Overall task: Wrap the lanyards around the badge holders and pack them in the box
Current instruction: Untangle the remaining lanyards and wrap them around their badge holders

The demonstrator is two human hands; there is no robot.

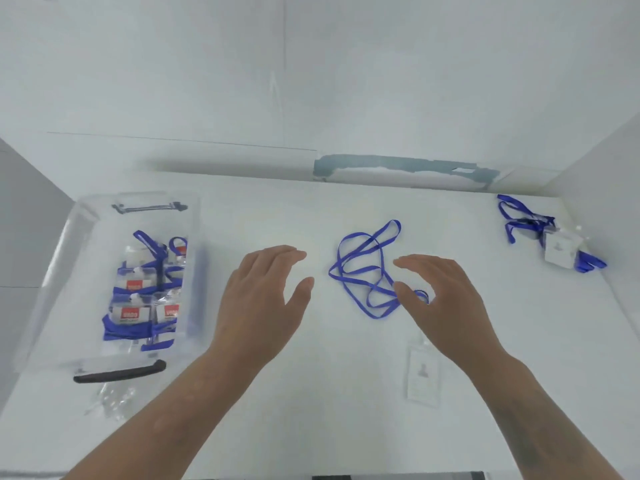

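A loose blue lanyard [363, 268] lies tangled on the white table at the centre. Its clear badge holder [421, 372] lies flat nearer me, below my right hand. My right hand [440, 299] hovers over the lanyard's right end with fingers relaxed and holds nothing. My left hand [266, 296] hovers just left of the lanyard, fingers straight, also empty. The clear plastic box [194, 271] stands at the left with several wrapped badge holders [138, 306] inside. Another unwrapped lanyard with a badge holder [550, 240] lies at the far right.
The box has a black handle [121, 372] at its near end. A crumpled clear plastic bag [110, 400] lies in front of the box. White walls enclose the table at the back, left and right.
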